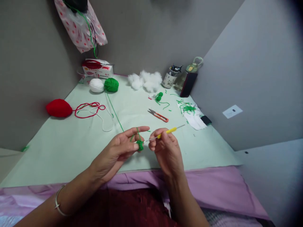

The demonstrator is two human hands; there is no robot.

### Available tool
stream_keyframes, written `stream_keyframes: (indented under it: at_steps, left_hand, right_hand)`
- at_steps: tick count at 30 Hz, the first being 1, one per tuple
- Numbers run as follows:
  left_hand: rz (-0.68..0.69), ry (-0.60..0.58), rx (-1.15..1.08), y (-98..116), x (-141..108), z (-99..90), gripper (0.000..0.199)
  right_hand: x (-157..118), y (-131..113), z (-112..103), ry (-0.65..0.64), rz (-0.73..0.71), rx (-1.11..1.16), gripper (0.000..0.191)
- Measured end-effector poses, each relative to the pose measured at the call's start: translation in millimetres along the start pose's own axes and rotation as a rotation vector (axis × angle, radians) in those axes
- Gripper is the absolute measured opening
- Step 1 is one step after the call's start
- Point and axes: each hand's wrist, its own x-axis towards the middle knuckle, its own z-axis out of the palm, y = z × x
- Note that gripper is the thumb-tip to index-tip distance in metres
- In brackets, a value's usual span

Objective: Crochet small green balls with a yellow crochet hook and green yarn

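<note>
Between the thumb and fingers of my left hand is a small green crochet piece. Green yarn loops over the raised left index finger and runs back across the table to a green yarn ball. My right hand grips a crochet hook by its yellow handle. Its metal tip points left and meets the green piece; whether it passes through a stitch is too small to tell. Both hands are above the front part of the table.
Orange thread snips lie beyond my hands. Farther back are white stuffing, a white yarn ball and a pen holder. Red yarn lies left; green scraps on white paper and a phone are right.
</note>
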Motion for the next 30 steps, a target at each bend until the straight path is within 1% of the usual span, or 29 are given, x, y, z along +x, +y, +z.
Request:
stream_keyframes:
  at_steps: [2, 3, 6, 7, 9, 10, 11, 13, 14, 15, 16, 17, 18, 20, 21, 23, 25, 26, 28, 30]
  left_hand:
    - [0.094, 0.034, 0.104, -3, -1, 1.6, 0.045]
    - [0.14, 0.059, 0.162, -4, -1, 2.7, 0.044]
    - [0.227, 0.116, 0.266, -7, -2, 5.3, 0.039]
    - [0.242, 0.132, 0.273, -8, -1, 6.0, 0.037]
    - [0.267, 0.163, 0.242, -10, 0, 7.4, 0.036]
    - [0.274, 0.177, 0.205, -11, 0, 8.1, 0.039]
    - [0.268, 0.188, 0.155, -12, 1, 8.7, 0.042]
    - [0.188, 0.173, 0.039, -12, 2, 9.5, 0.047]
    - [0.128, 0.156, -0.014, -11, 2, 9.5, 0.046]
    - [0.066, 0.138, -0.055, -9, 2, 9.3, 0.044]
    - [0.016, 0.122, -0.082, -8, 3, 9.0, 0.041]
    - [-0.007, 0.114, -0.097, -6, 3, 8.7, 0.038]
    - [0.003, 0.116, -0.097, -5, 3, 8.8, 0.037]
    - [0.104, 0.155, -0.058, -6, 4, 10.3, 0.041]
    - [0.164, 0.177, -0.029, -7, 4, 11.7, 0.046]
    - [0.234, 0.197, 0.009, -11, 5, 14.9, 0.054]
    - [0.218, 0.174, 0.005, -15, 5, 17.7, 0.06]
    - [0.193, 0.159, -0.006, -16, 5, 18.6, 0.062]
    - [0.153, 0.145, -0.028, -16, 3, 19.6, 0.065]
    - [0.117, 0.144, -0.04, -13, 2, 19.5, 0.064]
  right_hand:
    - [-4, 1, 2, -0.067, -0.062, -0.077, 0.019]
    - [-6, 2, 4, -0.079, -0.133, -0.156, 0.017]
    - [-14, 2, 8, -0.024, -0.355, -0.425, 0.015]
    - [-15, 3, 9, -0.005, -0.397, -0.487, 0.015]
    - [-18, 5, 11, -0.011, -0.465, -0.606, 0.019]
    - [-19, 7, 11, -0.022, -0.517, -0.698, 0.022]
    - [-19, 9, 11, -0.019, -0.605, -0.805, 0.026]
    - [-20, 12, 10, 0.01, -0.794, -0.994, 0.034]
    - [-20, 12, 9, 0.037, -0.882, -1.034, 0.034]
    - [-19, 11, 8, 0.044, -0.853, -1.013, 0.032]
    - [-19, 9, 8, 0.041, -0.761, -0.948, 0.028]
    - [-18, 6, 8, 0.066, -0.668, -0.838, 0.024]
    - [-17, 3, 9, 0.087, -0.577, -0.719, 0.022]
    - [-15, -1, 12, 0.089, -0.474, -0.561, 0.023]
    - [-15, -2, 14, 0.082, -0.459, -0.548, 0.022]
    - [-16, -1, 18, 0.077, -0.488, -0.622, 0.019]
    - [-17, 0, 20, 0.078, -0.529, -0.7, 0.02]
    - [-16, 1, 20, 0.075, -0.527, -0.701, 0.02]
    - [-14, 2, 18, 0.055, -0.473, -0.63, 0.017]
    - [-11, 1, 14, 0.015, -0.381, -0.524, 0.015]
